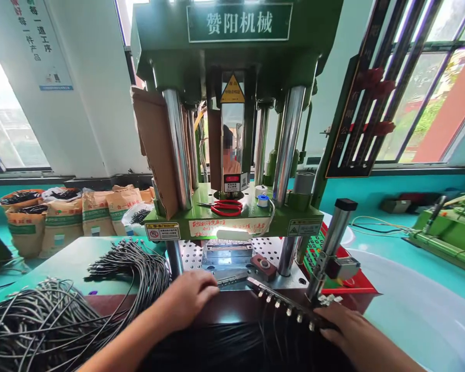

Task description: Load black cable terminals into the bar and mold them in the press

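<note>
Down by the front of the press (201, 57), your right hand (344, 320) has its fingers clamped on the near end of a bar (281, 298), its long axis slanting so the far tip points up-left. Your left hand (189, 299) is right by a strip (232, 279); can't tell if those fingers grip it. Block (270, 272) sits behind the tip, post (329, 248) beyond your right hand, cables (151, 268) heaped left.
</note>
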A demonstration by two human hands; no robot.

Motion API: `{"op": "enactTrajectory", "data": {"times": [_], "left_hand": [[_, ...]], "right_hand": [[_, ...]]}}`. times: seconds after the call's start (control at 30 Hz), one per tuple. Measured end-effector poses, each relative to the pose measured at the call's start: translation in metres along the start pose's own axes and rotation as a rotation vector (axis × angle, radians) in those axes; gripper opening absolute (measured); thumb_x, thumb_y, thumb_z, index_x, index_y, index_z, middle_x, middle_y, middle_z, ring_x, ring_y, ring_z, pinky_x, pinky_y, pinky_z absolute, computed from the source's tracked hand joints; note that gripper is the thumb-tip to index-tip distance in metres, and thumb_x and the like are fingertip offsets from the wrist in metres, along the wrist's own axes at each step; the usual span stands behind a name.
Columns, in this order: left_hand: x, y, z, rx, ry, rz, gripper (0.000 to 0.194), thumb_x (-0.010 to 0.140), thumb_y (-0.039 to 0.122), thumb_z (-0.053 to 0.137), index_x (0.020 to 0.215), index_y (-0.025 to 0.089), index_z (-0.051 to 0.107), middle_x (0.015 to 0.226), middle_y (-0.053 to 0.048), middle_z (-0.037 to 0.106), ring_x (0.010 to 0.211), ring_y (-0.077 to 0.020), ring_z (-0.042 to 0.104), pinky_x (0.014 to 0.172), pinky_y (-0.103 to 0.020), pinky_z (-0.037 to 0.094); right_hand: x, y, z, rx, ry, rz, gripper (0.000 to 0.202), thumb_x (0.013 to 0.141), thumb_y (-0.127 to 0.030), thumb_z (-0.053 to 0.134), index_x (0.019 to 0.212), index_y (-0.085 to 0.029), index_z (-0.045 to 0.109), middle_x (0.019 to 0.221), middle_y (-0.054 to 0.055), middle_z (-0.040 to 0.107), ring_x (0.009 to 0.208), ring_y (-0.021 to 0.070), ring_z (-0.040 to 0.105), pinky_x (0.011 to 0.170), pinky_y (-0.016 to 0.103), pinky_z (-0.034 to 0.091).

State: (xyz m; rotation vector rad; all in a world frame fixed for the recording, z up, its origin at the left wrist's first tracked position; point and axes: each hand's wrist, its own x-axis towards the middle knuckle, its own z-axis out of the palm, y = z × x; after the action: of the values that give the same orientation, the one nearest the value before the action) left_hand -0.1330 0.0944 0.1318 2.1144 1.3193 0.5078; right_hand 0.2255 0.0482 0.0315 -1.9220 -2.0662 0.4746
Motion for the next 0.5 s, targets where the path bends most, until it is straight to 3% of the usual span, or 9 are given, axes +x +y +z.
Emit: {"op": "enactTrajectory", "data": {"times": [0.1, 0.23, 0.3, 0.37, 0.5], "left_hand": [[0.026, -0.003, 0.039, -0.134, -0.032, -0.031, 0.019, 0.079, 0.033, 0.057, 0.088, 0.020, 0.066, 0.086, -0.003, 0.067, 0.084, -0.0208, 0.059, 0.077, -0.031, 0.041], [0.040, -0.018, 0.066, -0.393, -0.091, -0.183, 0.040, 0.082, 0.037, 0.051, 0.116, 0.016, 0.053, 0.079, -0.004, 0.063, 0.060, -0.0171, 0.061, 0.054, -0.028, 0.046], [0.038, -0.024, 0.069, -0.535, -0.103, -0.258, 0.049, 0.085, 0.042, 0.046, 0.126, 0.016, 0.044, 0.082, -0.005, 0.062, 0.052, -0.0160, 0.061, 0.046, -0.027, 0.045], [0.035, -0.028, 0.067, -0.654, -0.080, -0.294, 0.050, 0.085, 0.049, 0.047, 0.124, 0.018, 0.045, 0.086, -0.006, 0.061, 0.053, -0.0153, 0.062, 0.045, -0.027, 0.046], [0.039, -0.038, 0.054, -0.781, 0.134, -0.297, 0.037, 0.081, 0.051, 0.055, 0.092, 0.015, 0.058, 0.073, -0.001, 0.058, 0.050, -0.0076, 0.055, 0.043, -0.017, 0.038]], "right_hand": [[0.007, -0.003, 0.000, 0.079, 0.069, 0.027, 0.042, 0.082, -0.036, 0.040, 0.105, -0.015, 0.068, 0.108, 0.015, 0.069, 0.103, 0.0304, 0.062, 0.090, 0.042, 0.046], [0.005, -0.014, -0.014, 0.318, 0.078, 0.143, 0.046, 0.085, -0.048, 0.034, 0.104, -0.019, 0.065, 0.077, 0.009, 0.071, 0.073, 0.0266, 0.065, 0.064, 0.035, 0.050], [0.007, -0.025, -0.023, 0.391, 0.093, 0.176, 0.047, 0.082, -0.051, 0.038, 0.104, -0.019, 0.065, 0.068, 0.006, 0.068, 0.065, 0.0244, 0.062, 0.058, 0.033, 0.049], [0.015, -0.039, -0.029, 0.425, 0.114, 0.147, 0.044, 0.078, -0.051, 0.043, 0.099, -0.020, 0.066, 0.066, 0.004, 0.066, 0.062, 0.0228, 0.060, 0.057, 0.031, 0.048], [0.057, -0.069, -0.026, 0.520, 0.111, -0.023, 0.034, 0.079, -0.042, 0.048, 0.093, -0.020, 0.070, 0.057, 0.000, 0.062, 0.055, 0.0199, 0.058, 0.051, 0.029, 0.045]]}}
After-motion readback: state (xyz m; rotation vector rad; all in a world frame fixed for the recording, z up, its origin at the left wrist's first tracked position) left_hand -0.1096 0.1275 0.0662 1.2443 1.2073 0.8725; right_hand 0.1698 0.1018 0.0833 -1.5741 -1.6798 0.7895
